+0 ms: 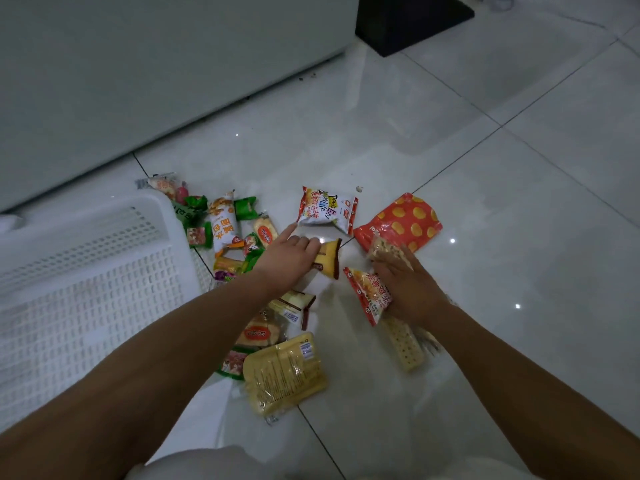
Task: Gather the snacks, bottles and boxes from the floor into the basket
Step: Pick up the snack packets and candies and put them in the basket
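Left hand point(285, 252) at frame centre, fingers point(304, 242) closing on cake packet point(327, 259) (long axis up-down), nearer than right hand point(412, 292), holding packets.

One basket point(86, 258), two hands point(287, 258) (snack packets uncounted)

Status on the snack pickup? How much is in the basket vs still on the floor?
Early. Done: nothing visible inside the white basket. In hand: the left hand is on a yellow-brown cake pack; the right hand is pressing on a red-and-white snack packet and a clear cracker pack. Left: the orange spotted bag, the large yellow pack and many small snacks beside the basket, all on the floor.
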The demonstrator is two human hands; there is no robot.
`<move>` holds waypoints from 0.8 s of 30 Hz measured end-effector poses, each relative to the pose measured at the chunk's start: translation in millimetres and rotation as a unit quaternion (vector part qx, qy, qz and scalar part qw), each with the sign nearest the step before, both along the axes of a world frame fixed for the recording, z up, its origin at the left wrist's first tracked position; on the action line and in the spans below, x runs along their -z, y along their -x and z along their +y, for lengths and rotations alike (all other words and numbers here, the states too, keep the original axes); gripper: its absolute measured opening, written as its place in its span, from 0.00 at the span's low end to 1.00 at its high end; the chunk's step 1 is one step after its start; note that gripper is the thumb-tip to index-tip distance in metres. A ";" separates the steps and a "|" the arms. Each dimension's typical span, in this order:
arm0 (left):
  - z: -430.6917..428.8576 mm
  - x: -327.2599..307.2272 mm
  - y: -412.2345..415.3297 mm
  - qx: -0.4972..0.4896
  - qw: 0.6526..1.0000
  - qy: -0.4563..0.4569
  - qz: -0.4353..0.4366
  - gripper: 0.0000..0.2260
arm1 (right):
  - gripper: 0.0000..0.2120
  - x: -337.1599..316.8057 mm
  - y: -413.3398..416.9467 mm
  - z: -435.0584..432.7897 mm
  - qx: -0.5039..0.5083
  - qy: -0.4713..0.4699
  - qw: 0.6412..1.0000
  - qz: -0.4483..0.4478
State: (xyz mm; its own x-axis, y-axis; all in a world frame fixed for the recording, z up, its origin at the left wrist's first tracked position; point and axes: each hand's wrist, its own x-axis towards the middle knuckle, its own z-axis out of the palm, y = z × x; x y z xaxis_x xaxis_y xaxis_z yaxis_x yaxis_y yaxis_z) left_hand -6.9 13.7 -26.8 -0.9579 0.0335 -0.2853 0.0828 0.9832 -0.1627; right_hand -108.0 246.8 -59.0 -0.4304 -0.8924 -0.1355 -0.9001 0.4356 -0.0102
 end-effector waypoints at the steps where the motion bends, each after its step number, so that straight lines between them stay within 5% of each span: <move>1: -3.4 -6.8 -1.1 -0.017 1.000 -0.015 0.019 0.16 | 0.36 -7.7 1.1 -1.0 0.004 0.004 1.000 0.001; 5: -29.8 -43.8 -18.2 -0.069 0.989 -0.042 0.127 0.22 | 0.32 -40.0 7.4 -15.6 0.038 -0.008 0.999 -0.006; 9: -78.9 -70.1 -71.8 -0.171 0.967 0.008 0.190 0.17 | 0.30 -72.0 -1.9 -63.6 0.069 0.017 0.997 -0.023; 19: -144.4 -101.9 -253.3 -0.472 0.877 0.044 0.072 0.20 | 0.33 -110.6 -128.3 -231.6 -0.085 0.059 0.993 -0.063; 24: -143.9 -99.5 -282.9 -0.522 0.852 0.032 0.019 0.35 | 0.49 -101.6 -162.9 -252.4 -0.026 -0.019 0.975 -0.219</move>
